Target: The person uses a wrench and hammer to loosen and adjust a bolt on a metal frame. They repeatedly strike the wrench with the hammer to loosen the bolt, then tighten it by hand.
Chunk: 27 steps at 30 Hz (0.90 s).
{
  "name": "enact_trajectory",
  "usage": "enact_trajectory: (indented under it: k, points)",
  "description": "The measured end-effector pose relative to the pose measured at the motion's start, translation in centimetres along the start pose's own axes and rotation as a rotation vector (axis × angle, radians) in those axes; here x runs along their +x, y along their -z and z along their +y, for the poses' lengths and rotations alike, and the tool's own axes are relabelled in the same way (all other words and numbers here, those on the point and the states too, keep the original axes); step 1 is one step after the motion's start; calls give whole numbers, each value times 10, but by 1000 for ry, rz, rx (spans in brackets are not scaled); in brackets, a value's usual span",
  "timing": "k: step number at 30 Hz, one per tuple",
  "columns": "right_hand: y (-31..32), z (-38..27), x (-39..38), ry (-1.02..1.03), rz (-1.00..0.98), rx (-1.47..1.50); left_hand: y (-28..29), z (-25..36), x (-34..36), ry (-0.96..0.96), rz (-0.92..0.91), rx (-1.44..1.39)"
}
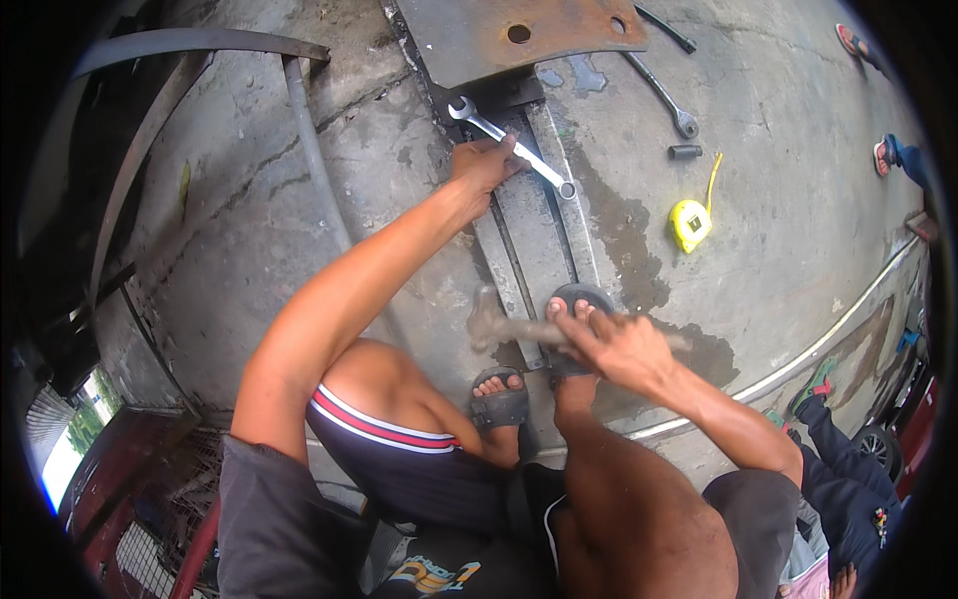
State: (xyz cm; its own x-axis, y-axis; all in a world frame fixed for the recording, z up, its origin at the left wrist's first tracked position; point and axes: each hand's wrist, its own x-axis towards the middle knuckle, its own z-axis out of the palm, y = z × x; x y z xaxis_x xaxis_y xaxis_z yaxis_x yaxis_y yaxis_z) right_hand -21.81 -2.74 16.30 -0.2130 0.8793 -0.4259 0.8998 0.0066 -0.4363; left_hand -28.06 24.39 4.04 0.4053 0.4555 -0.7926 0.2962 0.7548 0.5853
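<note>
My left hand (484,163) grips a silver combination wrench (539,170), its open end lying at the black bracket (519,88) beneath a rusty steel plate (469,45) with holes. My right hand (619,349) is closed on the handle of a hammer (489,319), which is blurred, over my sandalled right foot. That foot (574,389) rests at the near end of parallel steel bars (499,270) running toward the bracket. My left foot (499,399) is beside the bars.
A yellow tape measure (691,225), a socket (685,152) and a ratchet (679,120) lie right on the concrete. Curved steel strips (155,130) are left, a red frame (100,499) lower left. Other people's legs (893,155) (828,449) appear along the right edge.
</note>
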Motion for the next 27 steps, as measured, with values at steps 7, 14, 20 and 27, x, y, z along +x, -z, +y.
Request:
enact_trajectory:
  k: [7,14,20,27]
  points:
    - [-31,-10,-5,64,335,-219,-11,6,4,-11,-2,-50]
    - [38,60,-3,-507,461,59,-30,20,4,-84,-113,-242]
    - [30,5,-20,-276,230,82,-41,12,-6,-46,-50,-187]
    - [-15,48,-33,-630,265,305,-48,9,0,-248,-149,231]
